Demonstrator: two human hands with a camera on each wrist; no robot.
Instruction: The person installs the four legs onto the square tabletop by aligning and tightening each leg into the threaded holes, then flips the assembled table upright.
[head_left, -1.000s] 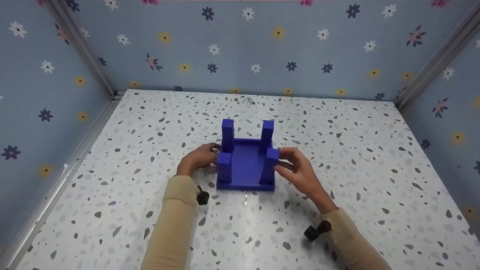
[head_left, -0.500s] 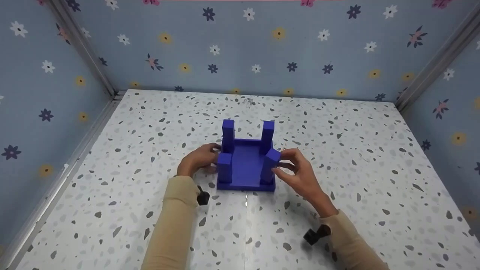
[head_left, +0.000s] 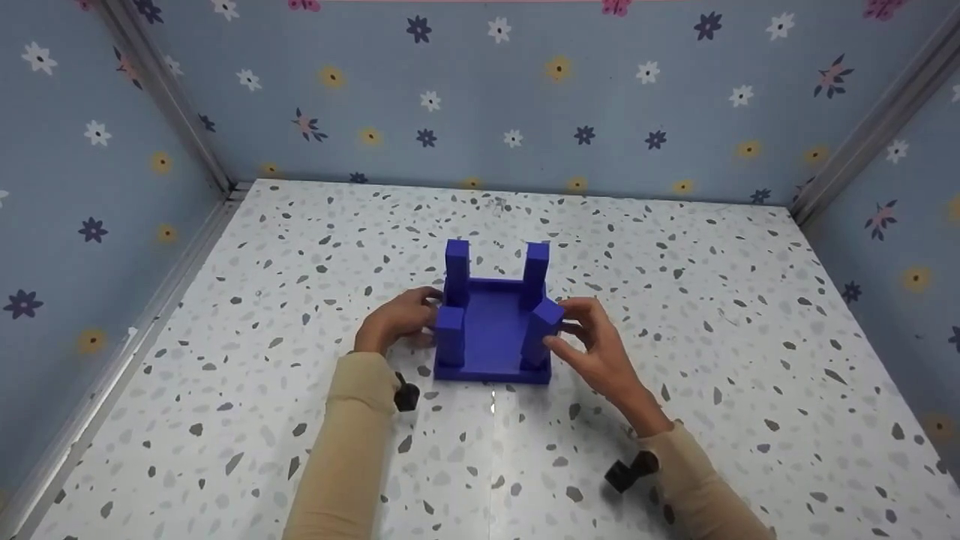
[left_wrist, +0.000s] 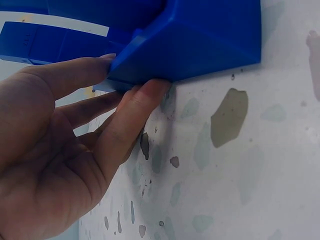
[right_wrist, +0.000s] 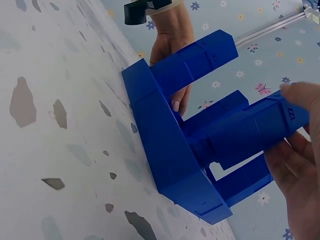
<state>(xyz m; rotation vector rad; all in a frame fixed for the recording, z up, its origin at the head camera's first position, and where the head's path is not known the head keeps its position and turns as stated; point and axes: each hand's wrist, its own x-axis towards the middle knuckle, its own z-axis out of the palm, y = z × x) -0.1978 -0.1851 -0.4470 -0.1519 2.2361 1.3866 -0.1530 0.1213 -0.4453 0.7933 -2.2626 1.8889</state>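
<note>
A square blue base (head_left: 491,376) with a raised rim lies on the speckled table, with several blue posts standing at its corners like an upturned toy table. My left hand (head_left: 397,315) holds the base by its left side; in the left wrist view, curled fingers (left_wrist: 132,117) press against its wall and lower edge. With thumb and fingers, my right hand (head_left: 600,345) pinches the near right post (head_left: 540,334). That post is twisted out of line with the rim and leans slightly right. In the right wrist view, the post (right_wrist: 240,132) carries the number 122, its foot at the base's corner.
The white speckled tabletop (head_left: 712,360) spreads around the base. Blue flower-patterned panels (head_left: 480,97) with metal corner bars (head_left: 870,120) enclose the back and sides. A black wrist mount (head_left: 630,471) hangs beside the right sleeve.
The near right post has turned in the right fingers, from square with the rim to skewed, and its top has shifted slightly right. The left hand and the base stay in place.
</note>
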